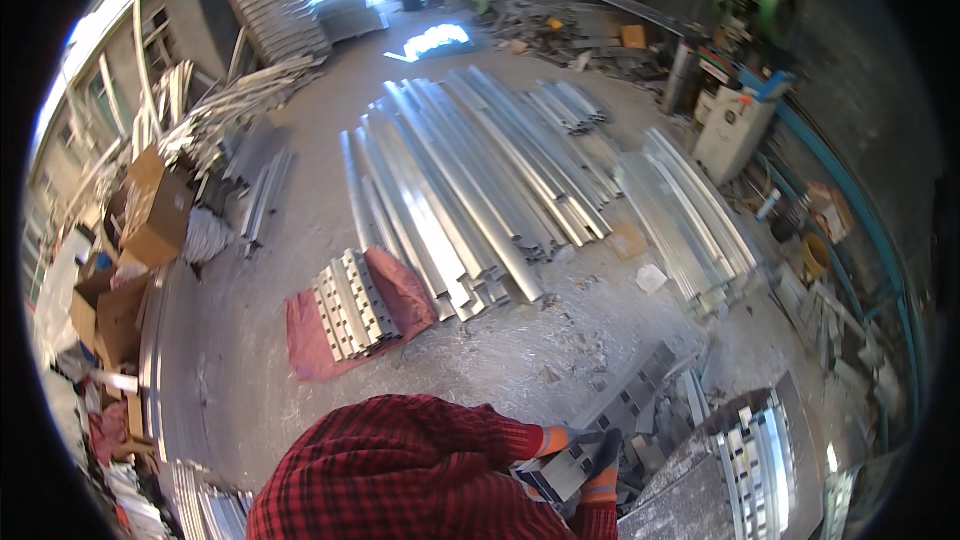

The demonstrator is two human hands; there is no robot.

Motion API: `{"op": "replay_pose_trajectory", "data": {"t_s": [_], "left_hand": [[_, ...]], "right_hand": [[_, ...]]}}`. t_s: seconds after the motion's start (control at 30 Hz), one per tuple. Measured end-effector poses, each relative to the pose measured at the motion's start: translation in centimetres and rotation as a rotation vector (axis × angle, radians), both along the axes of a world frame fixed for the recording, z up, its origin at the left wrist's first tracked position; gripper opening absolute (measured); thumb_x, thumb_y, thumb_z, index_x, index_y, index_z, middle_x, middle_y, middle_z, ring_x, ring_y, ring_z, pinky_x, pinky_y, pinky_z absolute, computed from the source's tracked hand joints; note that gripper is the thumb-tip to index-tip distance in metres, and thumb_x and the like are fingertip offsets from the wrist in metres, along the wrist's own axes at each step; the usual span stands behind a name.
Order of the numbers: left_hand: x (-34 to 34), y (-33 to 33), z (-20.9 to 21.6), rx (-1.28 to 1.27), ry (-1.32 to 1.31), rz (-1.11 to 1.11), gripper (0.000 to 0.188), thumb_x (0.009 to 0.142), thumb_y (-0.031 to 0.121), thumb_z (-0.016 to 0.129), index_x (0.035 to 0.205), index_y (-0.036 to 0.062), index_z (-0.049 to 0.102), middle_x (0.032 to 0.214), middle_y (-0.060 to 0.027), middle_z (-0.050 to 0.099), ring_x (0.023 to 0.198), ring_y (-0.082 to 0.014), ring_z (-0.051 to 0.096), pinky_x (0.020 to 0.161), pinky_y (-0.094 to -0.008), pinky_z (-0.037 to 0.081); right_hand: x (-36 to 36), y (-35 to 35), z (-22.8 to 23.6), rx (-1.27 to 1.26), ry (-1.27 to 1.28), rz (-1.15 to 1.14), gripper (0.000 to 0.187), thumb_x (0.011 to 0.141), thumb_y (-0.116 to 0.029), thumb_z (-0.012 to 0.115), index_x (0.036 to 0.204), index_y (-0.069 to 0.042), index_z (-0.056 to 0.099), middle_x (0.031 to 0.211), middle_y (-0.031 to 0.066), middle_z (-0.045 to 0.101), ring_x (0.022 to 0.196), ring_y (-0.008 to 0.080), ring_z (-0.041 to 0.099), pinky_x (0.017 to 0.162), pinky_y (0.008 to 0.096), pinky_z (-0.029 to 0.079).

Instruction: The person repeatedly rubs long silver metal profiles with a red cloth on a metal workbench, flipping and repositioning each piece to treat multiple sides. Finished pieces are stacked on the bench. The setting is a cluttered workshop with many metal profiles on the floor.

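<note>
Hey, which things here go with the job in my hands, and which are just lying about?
Likely part of the job:
metal piece, held in the gloved left hand and right hand
slotted stack to the right
slotted bars on the red cloth

Seemingly just lying about:
cardboard box at left
yellow container at right
long silver profiles, though perhaps stock

Silvery metal profiles (pixel 450 175) on grey floor (pixel 240 325)
</note>
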State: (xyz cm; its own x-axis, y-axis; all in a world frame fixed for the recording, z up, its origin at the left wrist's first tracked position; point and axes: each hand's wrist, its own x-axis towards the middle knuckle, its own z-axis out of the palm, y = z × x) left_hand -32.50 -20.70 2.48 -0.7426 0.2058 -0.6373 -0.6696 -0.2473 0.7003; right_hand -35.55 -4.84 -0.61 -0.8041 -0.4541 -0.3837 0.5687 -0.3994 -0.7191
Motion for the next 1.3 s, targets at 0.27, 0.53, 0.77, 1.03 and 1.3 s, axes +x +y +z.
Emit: {"op": "replay_pose_trajectory", "data": {"t_s": [0.27, 0.53, 0.77, 1.03, 1.3], "left_hand": [[10.7, -18.9, -3.2, 0.512, -0.211, 0.612, 0.068, 0.075, 0.062, 0.08, 0.113, 0.0072, 0.07, 0.102, -0.0118, 0.074, 0.088, -0.0258, 0.071, 0.082, -0.0374, 0.055], [21.0, -34.4, -3.0, 0.514, -0.237, 0.903, 0.069, 0.094, 0.057, 0.061, 0.136, 0.0035, 0.053, 0.128, -0.0101, 0.063, 0.102, -0.0237, 0.066, 0.092, -0.0415, 0.052], [25.4, -42.9, -6.1, 0.598, -0.177, 1.288, 0.058, 0.086, 0.055, 0.072, 0.117, 0.0074, 0.064, 0.099, -0.0096, 0.072, 0.082, -0.0261, 0.07, 0.075, -0.0408, 0.057], [28.7, -51.8, -13.8, 0.147, -0.508, 1.412, 0.072, 0.08, 0.064, 0.075, 0.119, 0.0051, 0.065, 0.096, -0.003, 0.067, 0.076, -0.0143, 0.065, 0.07, -0.0288, 0.053], [31.8, -64.2, -22.3, -0.19, -0.682, 1.542, 0.093, 0.068, 0.054, 0.088, 0.131, -0.0059, 0.054, 0.112, -0.0183, 0.069, 0.091, -0.0275, 0.069, 0.078, -0.0376, 0.056]], "right_hand": [[3.8, -23.3, 0.5, -0.029, -0.47, 0.497, 0.051, 0.098, -0.046, 0.059, 0.128, -0.004, 0.058, 0.114, 0.0108, 0.067, 0.1, 0.0254, 0.065, 0.091, 0.038, 0.055], [8.2, -41.9, -4.3, 0.197, -0.562, 0.969, 0.053, 0.096, -0.053, 0.059, 0.124, -0.008, 0.064, 0.105, 0.009, 0.071, 0.094, 0.0219, 0.067, 0.083, 0.0361, 0.057], [12.5, -56.3, -1.8, 0.358, -0.44, 1.105, 0.046, 0.098, -0.043, 0.062, 0.129, -0.009, 0.062, 0.109, 0.0046, 0.069, 0.091, 0.0185, 0.067, 0.082, 0.0335, 0.055], [14.1, -69.3, -13.1, 0.589, -0.023, 1.304, 0.081, 0.085, -0.06, 0.069, 0.13, 0.006, 0.057, 0.121, 0.0182, 0.063, 0.106, 0.0275, 0.061, 0.092, 0.0373, 0.048], [15.0, -79.4, -25.7, 0.823, 0.884, 1.106, 0.059, 0.087, -0.037, 0.075, 0.127, -0.002, 0.048, 0.108, 0.0177, 0.063, 0.099, 0.0312, 0.064, 0.082, 0.041, 0.05]]}}
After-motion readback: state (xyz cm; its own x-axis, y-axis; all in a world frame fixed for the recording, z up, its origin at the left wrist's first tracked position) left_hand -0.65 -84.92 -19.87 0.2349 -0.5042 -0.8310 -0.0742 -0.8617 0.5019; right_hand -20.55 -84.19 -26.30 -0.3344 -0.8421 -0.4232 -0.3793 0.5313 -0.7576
